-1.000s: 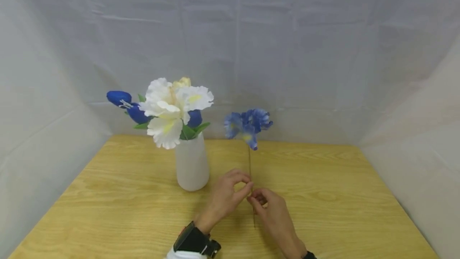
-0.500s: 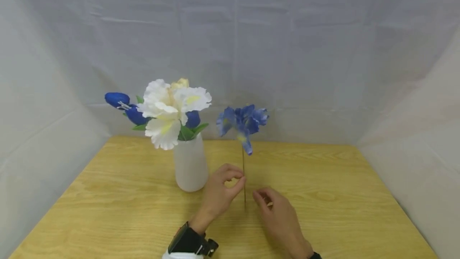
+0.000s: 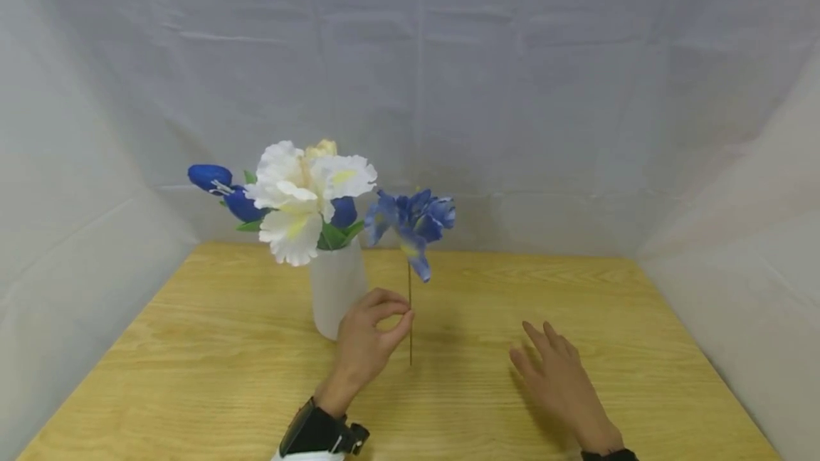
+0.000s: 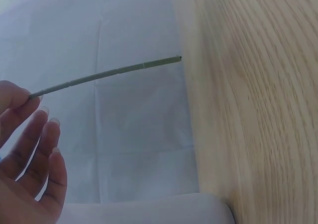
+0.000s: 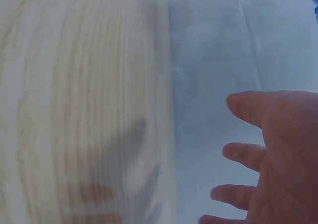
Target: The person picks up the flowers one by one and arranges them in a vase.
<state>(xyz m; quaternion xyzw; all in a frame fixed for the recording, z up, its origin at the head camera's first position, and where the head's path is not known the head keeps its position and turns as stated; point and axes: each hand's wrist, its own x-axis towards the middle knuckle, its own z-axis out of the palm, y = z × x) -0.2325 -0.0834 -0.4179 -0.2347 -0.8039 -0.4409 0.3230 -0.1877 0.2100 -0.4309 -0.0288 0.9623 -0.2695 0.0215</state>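
My left hand [image 3: 366, 343] pinches the thin stem of a blue iris [image 3: 416, 223] between thumb and forefinger, holding it upright to the right of the vase. In the left wrist view the green stem [image 4: 107, 74] runs out from the fingertips, its lower end bare. The white vase [image 3: 333, 290] carries a large white iris [image 3: 291, 198], blue tulip-like buds [image 3: 243, 203] and green leaves. My right hand [image 3: 564, 383] hovers at the right with fingers spread, holding nothing; the right wrist view shows the same spread fingers.
A wooden table [image 3: 211, 375] lies under everything. Pale cloth [image 3: 576, 126] hangs behind it and along both sides. Part of the white vase [image 4: 149, 211] shows at the bottom of the left wrist view.
The left hand has carried the blue iris leftward, closer to the vase. The right hand, first at the stem, has let go, moved away to the right and spread its fingers.
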